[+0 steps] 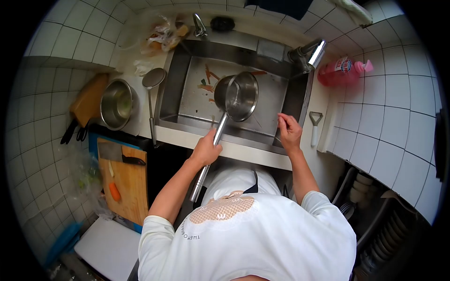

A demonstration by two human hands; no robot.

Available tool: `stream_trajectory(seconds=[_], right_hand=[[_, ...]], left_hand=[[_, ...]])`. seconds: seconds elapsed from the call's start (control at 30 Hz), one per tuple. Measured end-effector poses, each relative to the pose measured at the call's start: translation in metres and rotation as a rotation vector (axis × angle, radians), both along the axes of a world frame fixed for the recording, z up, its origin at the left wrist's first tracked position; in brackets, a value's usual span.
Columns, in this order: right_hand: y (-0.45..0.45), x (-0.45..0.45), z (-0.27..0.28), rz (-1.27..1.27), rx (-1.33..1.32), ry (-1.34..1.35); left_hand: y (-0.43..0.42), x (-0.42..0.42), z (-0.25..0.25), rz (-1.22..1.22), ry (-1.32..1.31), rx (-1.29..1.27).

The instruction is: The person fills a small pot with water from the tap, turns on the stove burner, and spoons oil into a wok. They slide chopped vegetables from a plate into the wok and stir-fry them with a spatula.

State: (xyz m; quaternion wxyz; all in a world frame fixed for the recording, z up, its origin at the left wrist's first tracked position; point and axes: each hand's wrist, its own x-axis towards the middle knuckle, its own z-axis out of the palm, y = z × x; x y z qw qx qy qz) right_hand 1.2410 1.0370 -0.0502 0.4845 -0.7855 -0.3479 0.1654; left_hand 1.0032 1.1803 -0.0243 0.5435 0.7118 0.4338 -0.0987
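Note:
My left hand (205,149) is wrapped round the long metal handle of a steel saucepan (244,99). The pan is held over the sink (187,122), its handle slanting back toward my body. Near the sink's front right corner, my right hand (290,133) is closed, fingertips pinched together; whether anything small sits between them is hidden. Orange and green vegetable peelings (208,77) lie on the sink floor, left of the pan. On the counter right of my right hand rests a white-handled peeler (315,127).
Left of the sink are a long-handled strainer (153,78) and steel bowl (118,104). A cleaver (112,152) and carrot (114,192) lie on a wooden cutting board (129,180). Faucet (307,56) and pink soap bottle (337,72) stand at the right. Dishes (386,239) fill a lower rack.

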Motion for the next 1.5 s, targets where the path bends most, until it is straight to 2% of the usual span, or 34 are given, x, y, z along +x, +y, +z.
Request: stream_trajectory(seconds=[0.03,0.07,0.17,0.3,0.5,0.57,0.6,0.67,0.7,0.77,0.8,0.93,1.0,1.1,1.17,1.23,1.3,1.37,1.4,1.5], right_hand=[[-0.001,0.004,-0.001,-0.006,-0.003,0.000],[-0.001,0.008,-0.003,-0.036,0.005,-0.002],[0.000,0.014,-0.002,-0.061,0.004,0.006],[0.009,0.018,-0.001,-0.063,0.055,-0.009],[0.040,0.023,-0.004,0.007,0.068,-0.015],[0.059,0.029,-0.012,0.040,0.071,-0.048],[0.071,0.033,-0.021,0.059,0.090,-0.018],[0.100,0.041,-0.028,0.082,0.117,0.013],[0.117,0.043,-0.030,0.117,0.121,-0.052],[0.154,0.049,-0.032,0.184,0.131,-0.124],[0.175,0.051,-0.033,0.217,0.138,-0.131],[0.253,0.053,-0.047,0.297,0.212,-0.174],[0.282,0.049,-0.048,0.408,0.058,-0.276],[0.317,0.044,-0.047,0.463,0.031,-0.352],[0.340,0.043,-0.048,0.500,0.014,-0.382],[0.362,0.047,-0.063,0.644,-0.080,-0.500],[0.376,0.049,-0.074,0.659,-0.096,-0.429],[0.383,0.055,-0.083,0.709,0.026,-0.485],[0.388,0.059,-0.083,0.742,-0.125,-0.481],[0.382,0.059,-0.062,0.802,-0.174,-0.637]], left_hand=[[-0.005,0.001,0.000,-0.093,0.023,0.175],[-0.009,0.002,0.000,-0.151,0.126,0.177],[-0.017,0.004,0.004,-0.288,0.134,0.284],[-0.028,-0.005,-0.005,-0.289,0.071,0.442],[-0.015,-0.015,0.010,-0.197,0.141,0.667],[-0.011,-0.018,0.014,-0.002,-0.014,0.745],[-0.008,-0.019,0.017,0.003,-0.014,0.755],[-0.001,-0.022,0.026,0.243,-0.155,0.468],[0.006,-0.024,0.033,0.246,-0.154,0.475],[0.023,-0.027,0.051,0.592,-0.381,-0.396],[0.027,-0.028,0.054,0.648,-0.445,-0.475],[0.030,-0.029,0.069,0.694,-0.486,-0.559],[0.029,-0.026,0.076,0.712,-0.523,-0.598],[0.029,-0.027,0.081,0.735,-0.614,-0.726],[0.028,-0.026,0.084,0.704,-0.640,-0.727],[0.029,-0.025,0.087,0.686,-0.655,-0.726],[0.031,-0.022,0.091,0.703,-0.646,-0.725],[0.033,-0.018,0.094,0.721,-0.655,-0.732],[0.035,-0.017,0.095,0.728,-0.656,-0.749],[0.038,-0.015,0.095,0.722,-0.678,-0.781]])
